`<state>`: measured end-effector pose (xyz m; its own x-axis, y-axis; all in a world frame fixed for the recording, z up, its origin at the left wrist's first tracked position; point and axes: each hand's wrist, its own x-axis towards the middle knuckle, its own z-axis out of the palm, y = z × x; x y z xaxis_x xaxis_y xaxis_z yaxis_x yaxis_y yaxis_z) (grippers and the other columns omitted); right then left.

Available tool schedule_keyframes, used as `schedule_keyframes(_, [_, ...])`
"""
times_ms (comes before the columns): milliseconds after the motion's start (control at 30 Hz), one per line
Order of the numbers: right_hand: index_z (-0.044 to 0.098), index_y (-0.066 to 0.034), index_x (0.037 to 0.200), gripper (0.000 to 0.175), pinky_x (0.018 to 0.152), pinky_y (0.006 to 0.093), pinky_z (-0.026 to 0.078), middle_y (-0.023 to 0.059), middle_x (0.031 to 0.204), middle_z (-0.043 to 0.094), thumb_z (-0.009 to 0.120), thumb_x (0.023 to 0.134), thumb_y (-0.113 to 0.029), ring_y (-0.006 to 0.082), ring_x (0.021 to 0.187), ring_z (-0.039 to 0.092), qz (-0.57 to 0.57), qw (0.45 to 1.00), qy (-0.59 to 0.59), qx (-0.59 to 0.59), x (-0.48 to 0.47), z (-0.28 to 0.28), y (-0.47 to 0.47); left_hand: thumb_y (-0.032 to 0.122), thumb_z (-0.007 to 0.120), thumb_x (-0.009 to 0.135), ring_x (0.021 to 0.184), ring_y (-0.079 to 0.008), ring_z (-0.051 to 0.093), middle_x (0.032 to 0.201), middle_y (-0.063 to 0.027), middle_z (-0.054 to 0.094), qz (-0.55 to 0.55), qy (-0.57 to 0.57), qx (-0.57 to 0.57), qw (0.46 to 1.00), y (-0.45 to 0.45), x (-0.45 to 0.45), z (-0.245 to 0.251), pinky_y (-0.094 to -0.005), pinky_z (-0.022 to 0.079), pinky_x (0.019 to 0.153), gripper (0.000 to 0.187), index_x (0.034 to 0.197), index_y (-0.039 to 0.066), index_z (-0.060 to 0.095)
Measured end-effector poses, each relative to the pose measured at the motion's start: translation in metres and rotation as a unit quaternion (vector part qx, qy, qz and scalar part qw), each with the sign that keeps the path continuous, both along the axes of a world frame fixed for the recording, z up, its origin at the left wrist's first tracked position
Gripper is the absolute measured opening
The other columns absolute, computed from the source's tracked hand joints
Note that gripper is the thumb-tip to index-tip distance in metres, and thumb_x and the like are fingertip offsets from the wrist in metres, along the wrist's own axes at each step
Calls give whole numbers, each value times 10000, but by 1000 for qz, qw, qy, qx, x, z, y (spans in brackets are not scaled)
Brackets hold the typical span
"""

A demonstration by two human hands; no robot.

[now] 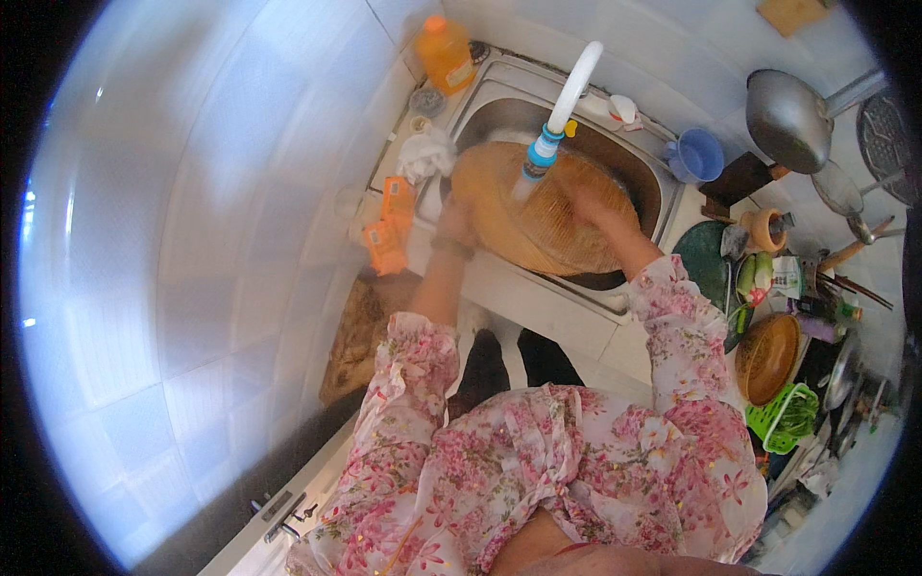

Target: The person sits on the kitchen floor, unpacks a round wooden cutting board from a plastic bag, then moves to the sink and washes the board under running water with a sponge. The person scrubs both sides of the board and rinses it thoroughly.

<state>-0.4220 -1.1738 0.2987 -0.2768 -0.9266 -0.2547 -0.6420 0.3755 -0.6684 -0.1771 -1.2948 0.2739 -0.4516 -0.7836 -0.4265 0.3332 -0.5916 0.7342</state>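
A large tan ribbed object, perhaps a woven basket or tray [497, 209], lies tilted in the stainless steel sink [652, 194]. Water runs onto it from a white faucet [576, 83] with a blue filter nozzle [542, 153]. My left hand [457, 219] grips the object's left edge; its fingers are partly hidden. My right hand [585, 201] rests on the wet surface right of the nozzle; it is blurred, and whether the fingers hold anything does not show.
An orange bottle [444, 57], a white cloth [426, 155] and orange packets [389, 227] stand or lie left of the sink. To the right are a blue cup [695, 156], a green board [695, 263], a brown bowl [769, 358], a green basket [789, 417] and a hanging pan [789, 119].
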Motion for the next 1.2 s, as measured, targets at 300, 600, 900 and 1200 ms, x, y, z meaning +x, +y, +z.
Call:
schedule_keyframes(300, [456, -68, 1330, 526, 967, 413, 416, 181, 1283, 528, 513, 807, -64, 327, 1147, 519, 284, 952, 62, -97, 94, 3, -11, 424, 389, 977, 1193, -311, 492, 1335, -116, 484, -26, 22, 60, 998, 22, 2, -32, -492, 448, 945, 499, 1338, 80, 413])
schedule_keyframes(600, [366, -101, 1411, 619, 959, 402, 426, 242, 1284, 513, 545, 820, -68, 356, 1149, 526, -31, 996, 24, 78, -38, -19, 9, 227, 530, 922, 1172, -353, 495, 1302, -170, 501, -50, -406, -371, 834, 20, 27, -14, -492, 349, 1029, 474, 1332, 16, 419])
schedule_keyframes(900, [360, -44, 1404, 623, 1061, 374, 351, 189, 1400, 417, 538, 809, 9, 350, 1265, 435, -124, 984, 80, 98, -27, -18, 35, 441, 557, 832, 1041, -372, 567, 1101, -222, 617, -355, -643, -443, 514, 53, -61, 37, -469, 349, 1004, 597, 1228, -6, 542])
schedule_keyframes(1200, [468, -46, 1327, 492, 996, 400, 405, 211, 1288, 523, 532, 839, -63, 301, 1214, 492, -82, 995, 49, 27, -28, 17, 27, 287, 582, 862, 844, -303, 637, 967, -133, 656, -102, -210, 58, 971, -4, -66, -78, -411, 526, 747, 374, 1123, 19, 567])
